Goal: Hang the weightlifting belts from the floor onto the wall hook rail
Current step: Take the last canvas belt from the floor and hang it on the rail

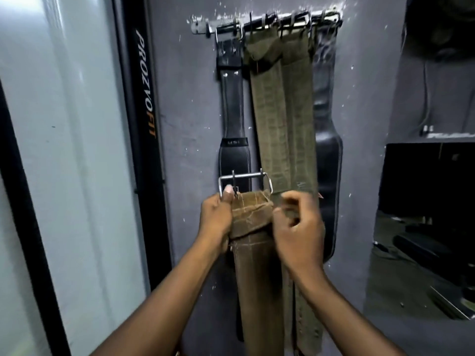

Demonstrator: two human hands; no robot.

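I hold a brown fabric weightlifting belt upright in front of the wall, its steel buckle at the top. My left hand grips the belt's folded top, thumb pressed against the buckle frame. My right hand is curled against the belt's right edge, fingers bent; its grip is partly hidden. High on the grey wall is the hook rail. From it hang a black leather belt, two olive fabric belts and another black belt.
A black upright post lettered PROZVOFIT stands left of the rail, beside a pale glass panel. At the right is a dark screen or cabinet under a shelf, with gym gear on the floor below it.
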